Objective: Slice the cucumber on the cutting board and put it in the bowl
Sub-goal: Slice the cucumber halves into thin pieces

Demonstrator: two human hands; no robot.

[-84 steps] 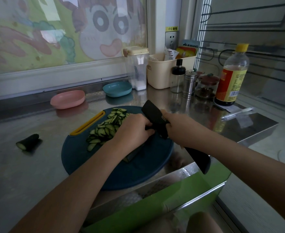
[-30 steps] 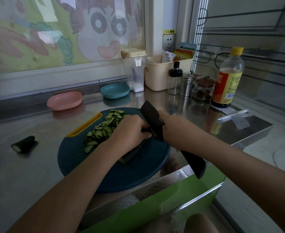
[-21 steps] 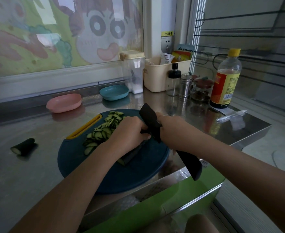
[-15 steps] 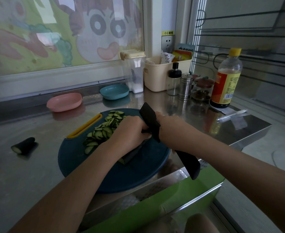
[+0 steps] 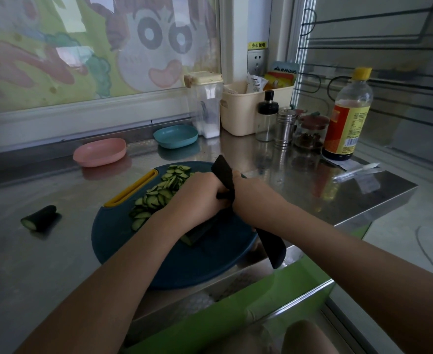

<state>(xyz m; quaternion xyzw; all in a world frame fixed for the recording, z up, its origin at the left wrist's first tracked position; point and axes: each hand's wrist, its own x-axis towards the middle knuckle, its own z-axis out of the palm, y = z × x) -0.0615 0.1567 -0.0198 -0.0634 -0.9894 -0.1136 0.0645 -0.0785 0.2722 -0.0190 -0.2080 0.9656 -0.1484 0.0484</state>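
Currently the left hand (image 5: 197, 198) sits on the round blue cutting board (image 5: 184, 264), fingers curled down over the uncut cucumber (image 5: 197, 232) and holding it against the board. Only the cucumber's near cut end shows below the palm. The right hand (image 5: 251, 195) is clenched round a black knife (image 5: 224, 172), touching the left hand. One end of the knife sticks up past the knuckles on the far side and the other pokes out near, under the wrist. Where the edge meets the cucumber is hidden by the hands.

A pile of cucumber slices (image 5: 159, 195) lies on the far left part of the board, just beside the left hand and next to the board's yellow handle slot. A cut-off cucumber end (image 5: 40, 217) lies alone on the steel desk (image 5: 44, 264), well left of the board.

A pink bowl (image 5: 100, 152) and a teal bowl (image 5: 175, 136) stand far behind the board near the wall; both look empty. Far right are a beige basket (image 5: 243, 108), a clear container (image 5: 206, 103), a metal shaker (image 5: 284, 126) and a yellow-capped sauce bottle (image 5: 348, 116).
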